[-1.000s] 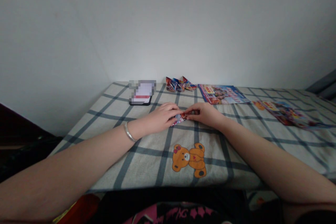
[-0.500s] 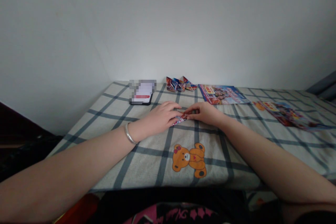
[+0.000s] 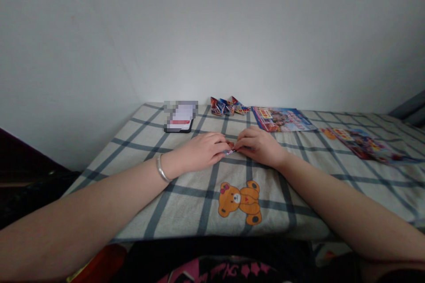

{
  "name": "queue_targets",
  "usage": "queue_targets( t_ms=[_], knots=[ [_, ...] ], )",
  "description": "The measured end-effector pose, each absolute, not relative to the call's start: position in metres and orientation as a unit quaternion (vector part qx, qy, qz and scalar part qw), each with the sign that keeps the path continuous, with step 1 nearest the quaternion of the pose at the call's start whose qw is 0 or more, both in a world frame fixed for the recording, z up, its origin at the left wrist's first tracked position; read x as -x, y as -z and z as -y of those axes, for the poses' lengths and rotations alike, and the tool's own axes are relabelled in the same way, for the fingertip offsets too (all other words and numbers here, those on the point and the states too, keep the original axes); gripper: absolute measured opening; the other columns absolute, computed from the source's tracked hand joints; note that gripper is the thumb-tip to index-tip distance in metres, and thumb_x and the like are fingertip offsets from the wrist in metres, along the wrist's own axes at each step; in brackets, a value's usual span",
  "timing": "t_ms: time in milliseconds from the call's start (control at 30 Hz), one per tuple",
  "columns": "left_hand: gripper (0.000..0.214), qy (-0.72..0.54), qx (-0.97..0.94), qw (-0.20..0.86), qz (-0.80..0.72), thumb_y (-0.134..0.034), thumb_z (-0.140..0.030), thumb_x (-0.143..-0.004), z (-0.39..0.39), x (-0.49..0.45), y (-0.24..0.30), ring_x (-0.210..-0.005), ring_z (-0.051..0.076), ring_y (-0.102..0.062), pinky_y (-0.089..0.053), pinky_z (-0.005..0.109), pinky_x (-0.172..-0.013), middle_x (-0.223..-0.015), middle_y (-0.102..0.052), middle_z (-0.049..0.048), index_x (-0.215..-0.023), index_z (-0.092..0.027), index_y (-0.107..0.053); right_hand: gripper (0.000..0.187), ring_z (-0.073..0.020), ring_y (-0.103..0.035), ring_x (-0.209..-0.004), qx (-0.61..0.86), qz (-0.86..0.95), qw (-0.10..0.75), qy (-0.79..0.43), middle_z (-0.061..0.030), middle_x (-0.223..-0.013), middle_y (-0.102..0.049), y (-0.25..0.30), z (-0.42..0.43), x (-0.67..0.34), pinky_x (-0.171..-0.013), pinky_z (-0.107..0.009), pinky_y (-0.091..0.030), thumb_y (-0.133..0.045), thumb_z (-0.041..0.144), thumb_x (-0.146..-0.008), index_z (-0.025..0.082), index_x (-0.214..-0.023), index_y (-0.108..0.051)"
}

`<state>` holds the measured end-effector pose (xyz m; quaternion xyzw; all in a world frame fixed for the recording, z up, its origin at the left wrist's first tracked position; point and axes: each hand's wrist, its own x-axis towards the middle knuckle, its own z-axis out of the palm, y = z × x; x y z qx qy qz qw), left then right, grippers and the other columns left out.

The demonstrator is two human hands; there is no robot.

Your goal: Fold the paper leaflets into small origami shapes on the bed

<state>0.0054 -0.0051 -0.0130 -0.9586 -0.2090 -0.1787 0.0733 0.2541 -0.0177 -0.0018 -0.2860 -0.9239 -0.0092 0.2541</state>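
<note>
My left hand, with a silver bangle on its wrist, and my right hand meet at the middle of the checked cloth. Both press their closed fingers onto a small folded piece of coloured paper, which lies flat on the cloth. Only a sliver of the paper shows between the fingertips; the rest is hidden under the hands.
Several folded coloured paper shapes stand by the wall. A black phone lies to their left. Two printed colour sheets, one behind my right hand and one farther right, lie flat. A bear print marks the cloth near me.
My hands have closed in over the folded paper, so less of it shows than before. My right hand has shifted slightly left and its fingers have curled down onto the paper.
</note>
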Motion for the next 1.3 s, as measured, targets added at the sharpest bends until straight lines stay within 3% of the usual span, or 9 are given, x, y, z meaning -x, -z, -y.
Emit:
queue_targets(
  t_ms=[400, 967, 1167, 1300],
  knots=[
    [0.027, 0.122, 0.969, 0.076, 0.201, -0.051, -0.024, -0.096, 0.009, -0.002, 0.003, -0.116, 0.024, -0.056, -0.045, 0.043, -0.101, -0.123, -0.059, 0.0083, -0.118, -0.026, -0.065, 0.019, -0.0168, -0.064, -0.088, 0.25, 0.944, 0.21, 0.035, -0.0049, -0.097, -0.074, -0.003, 0.02, -0.252, -0.08, -0.03, -0.047, -0.055, 0.017, -0.093, 0.021, -0.093, -0.073],
    [0.025, 0.093, 0.976, 0.078, 0.18, -0.053, -0.022, -0.095, 0.01, 0.001, -0.006, -0.118, 0.025, -0.057, -0.046, 0.043, -0.102, -0.127, -0.059, 0.0102, -0.116, -0.024, -0.067, 0.021, -0.018, -0.061, -0.084, 0.258, 0.95, 0.148, 0.099, -0.0048, -0.089, -0.071, -0.008, 0.017, -0.264, -0.074, -0.031, -0.044, -0.056, 0.016, -0.09, 0.023, -0.094, -0.075],
    [0.024, 0.099, 0.976, 0.103, 0.164, -0.056, -0.025, -0.094, 0.009, 0.002, -0.006, -0.115, 0.025, -0.057, -0.047, 0.043, -0.099, -0.127, -0.059, 0.0093, -0.115, -0.025, -0.066, 0.021, -0.0178, -0.063, -0.087, 0.264, 0.952, 0.134, 0.08, -0.006, -0.095, -0.072, -0.011, 0.018, -0.267, -0.077, -0.03, -0.047, -0.055, 0.01, -0.087, 0.019, -0.092, -0.074],
    [0.024, 0.114, 0.975, 0.106, 0.159, -0.055, -0.025, -0.095, 0.009, 0.004, -0.003, -0.117, 0.023, -0.057, -0.038, 0.049, -0.108, -0.128, -0.059, 0.0089, -0.116, -0.025, -0.066, 0.022, -0.0182, -0.065, -0.086, 0.276, 0.95, 0.12, 0.08, -0.0061, -0.094, -0.074, -0.015, 0.02, -0.269, -0.076, -0.03, -0.049, -0.054, 0.009, -0.087, 0.018, -0.09, -0.074]
  ],
)
